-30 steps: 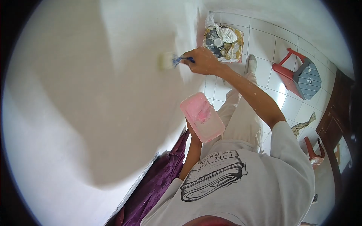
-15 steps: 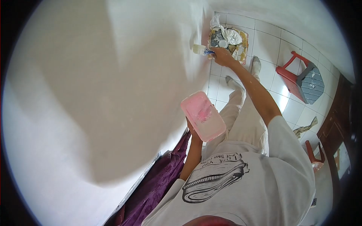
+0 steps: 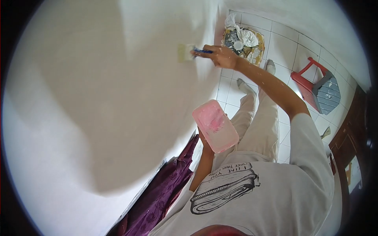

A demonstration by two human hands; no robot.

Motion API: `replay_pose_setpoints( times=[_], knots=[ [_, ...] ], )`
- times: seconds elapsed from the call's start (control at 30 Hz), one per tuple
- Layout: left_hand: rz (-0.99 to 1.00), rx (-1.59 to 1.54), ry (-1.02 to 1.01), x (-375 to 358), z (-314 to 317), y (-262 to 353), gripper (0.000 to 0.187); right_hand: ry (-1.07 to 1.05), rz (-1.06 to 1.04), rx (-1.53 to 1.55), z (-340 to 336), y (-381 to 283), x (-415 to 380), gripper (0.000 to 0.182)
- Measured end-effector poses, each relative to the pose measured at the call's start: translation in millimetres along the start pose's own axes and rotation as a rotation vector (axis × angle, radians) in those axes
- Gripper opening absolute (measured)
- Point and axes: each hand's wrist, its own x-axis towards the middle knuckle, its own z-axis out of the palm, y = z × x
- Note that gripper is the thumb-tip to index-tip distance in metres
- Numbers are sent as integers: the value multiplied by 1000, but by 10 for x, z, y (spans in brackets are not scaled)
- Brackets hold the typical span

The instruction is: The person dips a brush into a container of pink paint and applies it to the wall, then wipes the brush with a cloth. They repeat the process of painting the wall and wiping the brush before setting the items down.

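Observation:
My right hand [image 3: 220, 56] is closed around the blue handle of a paintbrush [image 3: 186, 52]. The pale, wide bristles are at the white wall [image 3: 130, 86] and look pressed on it. Lower down, in front of my body, my left hand [image 3: 202, 135] holds a pink plastic tub [image 3: 222, 135] from beneath; most of its fingers are hidden by the tub. Inside the tub, whitish paint covers part of the pink bottom. A broad shadow falls over the wall beside the brush.
A paint-stained board [image 3: 258, 49] with crumpled plastic and a cup lies on the white tiled floor [image 3: 277, 43] by the wall corner. To the right is a red and grey stool [image 3: 327, 92]. Purple cloth [image 3: 169, 187] hangs at lower left, and a brown door [image 3: 346, 141] stands at far right.
My right hand has moved left with the paintbrush, from near the corner farther onto the wall. The pink tub has shifted slightly right and down in view, still in my left hand.

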Motion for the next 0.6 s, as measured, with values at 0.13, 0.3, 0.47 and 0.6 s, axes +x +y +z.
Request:
replay_pose_setpoints(
  times=[0.13, 0.3, 0.47, 0.6],
  knots=[
    [18, 42, -66, -34, -31, 45, 78, -200, 195, -210, 189, 469, -141, 101],
    [-16, -43, -12, 35, 89, -24, 77, -47, 180, -243, 411, 731, -262, 55],
    [-25, -16, -29, 111, 173, -55, 75, -71, 154, -136, -722, -657, 7, 68],
    [10, 41, 35, 133, 24, -124, 76, 303, -62, 24, -612, -731, -41, 76]
  ],
)
